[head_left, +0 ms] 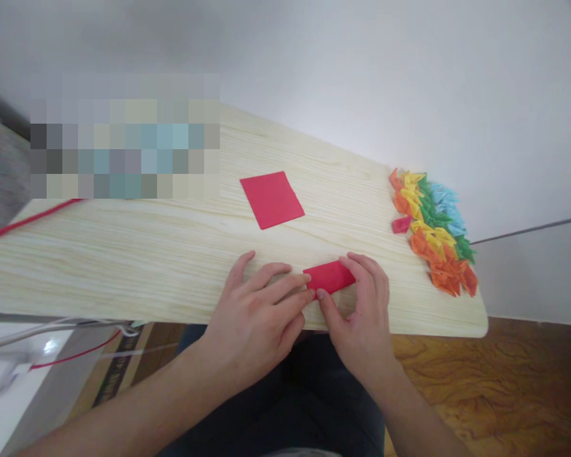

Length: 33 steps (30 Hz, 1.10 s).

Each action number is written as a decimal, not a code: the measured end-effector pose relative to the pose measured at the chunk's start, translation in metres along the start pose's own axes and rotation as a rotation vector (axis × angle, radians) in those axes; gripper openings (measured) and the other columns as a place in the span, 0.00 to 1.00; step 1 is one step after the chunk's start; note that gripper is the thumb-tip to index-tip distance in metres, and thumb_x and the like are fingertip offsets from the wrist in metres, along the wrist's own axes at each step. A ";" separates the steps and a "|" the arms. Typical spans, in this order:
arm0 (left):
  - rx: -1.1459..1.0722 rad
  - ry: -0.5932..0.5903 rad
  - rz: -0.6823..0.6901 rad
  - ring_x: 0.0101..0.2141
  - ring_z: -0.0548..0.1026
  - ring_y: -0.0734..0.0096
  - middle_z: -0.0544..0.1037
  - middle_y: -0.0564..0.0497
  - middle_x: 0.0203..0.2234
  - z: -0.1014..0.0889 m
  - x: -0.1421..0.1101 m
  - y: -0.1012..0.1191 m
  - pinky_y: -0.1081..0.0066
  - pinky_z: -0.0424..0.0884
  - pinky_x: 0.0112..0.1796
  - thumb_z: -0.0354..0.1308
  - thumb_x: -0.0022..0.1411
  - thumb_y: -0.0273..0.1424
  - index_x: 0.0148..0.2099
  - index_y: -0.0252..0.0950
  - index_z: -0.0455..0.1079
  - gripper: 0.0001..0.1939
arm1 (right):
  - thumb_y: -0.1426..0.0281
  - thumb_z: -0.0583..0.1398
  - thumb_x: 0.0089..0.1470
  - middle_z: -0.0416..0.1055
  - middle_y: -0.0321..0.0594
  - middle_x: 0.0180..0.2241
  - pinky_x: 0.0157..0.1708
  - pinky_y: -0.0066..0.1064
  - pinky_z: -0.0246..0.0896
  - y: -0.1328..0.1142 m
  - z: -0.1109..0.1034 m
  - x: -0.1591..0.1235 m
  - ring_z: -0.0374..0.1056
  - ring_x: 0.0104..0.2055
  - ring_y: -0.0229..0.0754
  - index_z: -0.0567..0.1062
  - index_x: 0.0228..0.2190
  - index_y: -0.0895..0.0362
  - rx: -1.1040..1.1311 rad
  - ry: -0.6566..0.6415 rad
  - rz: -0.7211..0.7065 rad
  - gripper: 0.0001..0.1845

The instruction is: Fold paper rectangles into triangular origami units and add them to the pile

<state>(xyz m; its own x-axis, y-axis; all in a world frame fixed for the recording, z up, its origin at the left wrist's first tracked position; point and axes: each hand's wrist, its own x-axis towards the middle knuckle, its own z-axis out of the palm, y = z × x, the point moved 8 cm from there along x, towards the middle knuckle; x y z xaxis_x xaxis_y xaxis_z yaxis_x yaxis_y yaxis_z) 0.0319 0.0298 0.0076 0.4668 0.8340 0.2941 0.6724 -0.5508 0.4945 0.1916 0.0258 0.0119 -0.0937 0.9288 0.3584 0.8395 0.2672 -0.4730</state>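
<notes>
A folded red paper strip lies near the front edge of the light wooden table. My left hand rests flat beside it, fingertips pressing its left end. My right hand pinches the strip, thumb at its lower left corner and fingers over its right end. A flat red paper square lies farther back on the table, apart from both hands.
A heap of several small folded paper pieces in orange, yellow, green, blue and red sits at the table's right end. A red cord runs along the left edge. White wall behind; wooden floor at lower right.
</notes>
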 end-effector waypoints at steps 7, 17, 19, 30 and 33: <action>0.031 -0.007 -0.004 0.55 0.76 0.53 0.83 0.58 0.53 0.000 0.000 0.002 0.37 0.48 0.66 0.58 0.71 0.31 0.49 0.49 0.79 0.11 | 0.63 0.62 0.64 0.65 0.52 0.64 0.67 0.60 0.54 0.014 -0.001 -0.004 0.58 0.68 0.58 0.63 0.64 0.53 -0.036 0.000 0.018 0.30; 0.062 0.010 0.019 0.54 0.76 0.55 0.83 0.56 0.52 -0.001 -0.001 0.006 0.39 0.48 0.66 0.58 0.70 0.30 0.49 0.49 0.80 0.12 | 0.63 0.60 0.65 0.70 0.50 0.59 0.65 0.58 0.55 0.051 -0.016 -0.006 0.62 0.64 0.57 0.69 0.60 0.53 -0.086 0.103 0.081 0.23; 0.087 0.011 0.026 0.54 0.76 0.54 0.83 0.54 0.53 -0.001 -0.002 0.010 0.39 0.49 0.66 0.57 0.70 0.30 0.50 0.48 0.80 0.13 | 0.65 0.60 0.65 0.71 0.49 0.58 0.65 0.58 0.54 0.050 -0.014 -0.004 0.62 0.64 0.56 0.72 0.58 0.53 -0.078 0.108 0.066 0.21; 0.175 0.013 0.024 0.55 0.75 0.51 0.81 0.49 0.53 0.002 -0.013 0.032 0.37 0.50 0.65 0.57 0.72 0.35 0.55 0.50 0.79 0.14 | 0.65 0.64 0.62 0.73 0.48 0.54 0.61 0.53 0.56 0.030 -0.009 0.000 0.64 0.59 0.56 0.74 0.53 0.53 -0.028 0.062 0.020 0.19; 0.188 0.013 0.018 0.54 0.75 0.51 0.81 0.49 0.54 0.003 -0.015 0.034 0.37 0.50 0.65 0.57 0.72 0.36 0.56 0.50 0.78 0.14 | 0.64 0.65 0.61 0.72 0.48 0.56 0.63 0.53 0.54 0.028 -0.007 -0.004 0.62 0.62 0.56 0.74 0.55 0.53 -0.035 0.029 0.038 0.21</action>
<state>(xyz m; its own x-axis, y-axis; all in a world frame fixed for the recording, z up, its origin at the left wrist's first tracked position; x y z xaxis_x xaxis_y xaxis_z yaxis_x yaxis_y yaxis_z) 0.0489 -0.0016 0.0175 0.4728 0.8238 0.3128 0.7602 -0.5609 0.3279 0.2188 0.0275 0.0025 -0.0459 0.9303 0.3638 0.8604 0.2219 -0.4588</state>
